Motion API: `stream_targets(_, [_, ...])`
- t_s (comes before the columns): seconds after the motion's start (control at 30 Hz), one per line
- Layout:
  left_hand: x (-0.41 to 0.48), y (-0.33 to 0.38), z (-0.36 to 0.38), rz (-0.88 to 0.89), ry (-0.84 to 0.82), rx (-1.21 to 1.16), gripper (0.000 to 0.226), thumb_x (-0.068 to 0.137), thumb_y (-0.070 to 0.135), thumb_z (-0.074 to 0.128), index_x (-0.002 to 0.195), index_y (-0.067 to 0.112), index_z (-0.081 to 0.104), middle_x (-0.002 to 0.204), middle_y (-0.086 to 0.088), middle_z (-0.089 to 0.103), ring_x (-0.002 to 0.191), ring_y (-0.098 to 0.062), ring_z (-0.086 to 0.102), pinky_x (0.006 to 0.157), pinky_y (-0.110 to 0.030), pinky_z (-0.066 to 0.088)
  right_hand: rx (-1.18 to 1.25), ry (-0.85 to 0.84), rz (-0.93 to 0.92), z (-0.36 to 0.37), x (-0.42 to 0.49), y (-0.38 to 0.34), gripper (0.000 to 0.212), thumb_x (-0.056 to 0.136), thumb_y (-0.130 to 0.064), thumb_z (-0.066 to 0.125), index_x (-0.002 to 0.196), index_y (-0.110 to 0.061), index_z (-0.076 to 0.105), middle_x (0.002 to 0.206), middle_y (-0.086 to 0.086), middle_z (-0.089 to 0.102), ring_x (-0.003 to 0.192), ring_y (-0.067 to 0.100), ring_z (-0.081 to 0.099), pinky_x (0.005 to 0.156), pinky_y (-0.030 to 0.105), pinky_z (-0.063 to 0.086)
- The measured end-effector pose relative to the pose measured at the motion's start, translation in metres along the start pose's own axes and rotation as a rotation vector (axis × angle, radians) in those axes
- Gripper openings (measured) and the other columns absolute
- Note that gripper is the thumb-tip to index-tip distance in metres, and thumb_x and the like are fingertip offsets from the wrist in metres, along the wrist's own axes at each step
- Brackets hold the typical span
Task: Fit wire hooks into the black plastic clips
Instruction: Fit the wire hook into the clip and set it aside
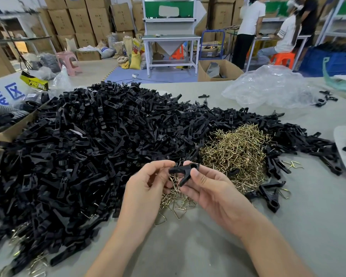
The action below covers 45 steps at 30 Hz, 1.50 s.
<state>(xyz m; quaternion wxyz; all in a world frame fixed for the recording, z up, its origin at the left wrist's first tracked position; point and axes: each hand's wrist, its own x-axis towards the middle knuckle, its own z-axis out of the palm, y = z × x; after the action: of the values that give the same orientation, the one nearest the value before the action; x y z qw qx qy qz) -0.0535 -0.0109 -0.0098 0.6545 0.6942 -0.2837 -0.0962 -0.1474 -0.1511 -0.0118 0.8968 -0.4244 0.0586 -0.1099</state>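
While the right hand [208, 188] pinches a black plastic clip [185, 171] between curled thumb and forefinger, the left hand [148, 182] grips its other end with curled fingers, wire hooks [236, 148] heaped just beyond the fingertips.

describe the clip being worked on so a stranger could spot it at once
Start at the big heap of black plastic clips covering the grey table, then find the gold wire hook pile at its right side. Just in front of that, the left hand and right hand pinch one black clip between them. Unlike the rest, it is held off the table.
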Motion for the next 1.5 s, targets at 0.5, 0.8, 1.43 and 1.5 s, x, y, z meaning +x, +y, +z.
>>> stream_targets(0.5, [0.012,0.007,-0.015,-0.177,0.110,-0.512,0.016,0.086,0.011,0.069,0.101,0.016,0.067,0.077,-0.002,0.069,0.070,-0.014,0.069,0.064,-0.026,0.058,-0.291,0.005,-0.152,-0.005,0.000,-0.001,0.033,0.085,-0.032,0.077,0.115,-0.019,0.075,0.131,0.005,0.068,0.124,0.020,0.063,0.099,0.034,0.054])
stream_targets(0.8, [-0.001,0.017,-0.003,-0.310,-0.273,-0.661,0.015,0.081,0.006,0.075,0.092,0.015,0.069,0.081,-0.015,0.066,0.072,-0.021,0.068,0.055,-0.029,0.054,-0.067,-0.039,-0.151,-0.001,0.000,-0.001,0.044,0.078,-0.034,0.086,0.115,-0.014,0.073,0.113,0.017,0.072,0.101,0.026,0.070,0.090,0.035,0.056])
stream_targets(1.43, [-0.009,0.007,0.013,-0.117,-0.185,-0.377,0.023,0.080,0.029,0.072,0.103,0.034,0.074,0.075,0.004,0.068,0.067,-0.011,0.063,0.064,-0.026,0.052,-0.097,-0.019,-0.158,-0.008,0.005,0.007,0.036,0.088,-0.022,0.068,0.124,-0.017,0.069,0.109,0.010,0.070,0.096,0.021,0.069,0.084,0.034,0.059])
stream_targets(1.5, [-0.011,0.006,0.015,-0.058,-0.170,-0.280,0.027,0.083,0.035,0.075,0.109,0.041,0.072,0.076,0.003,0.068,0.068,-0.012,0.059,0.066,-0.023,0.052,-0.063,-0.029,-0.148,-0.007,0.004,0.007,0.037,0.089,-0.023,0.067,0.125,-0.018,0.068,0.100,0.006,0.072,0.092,0.020,0.069,0.084,0.035,0.059])
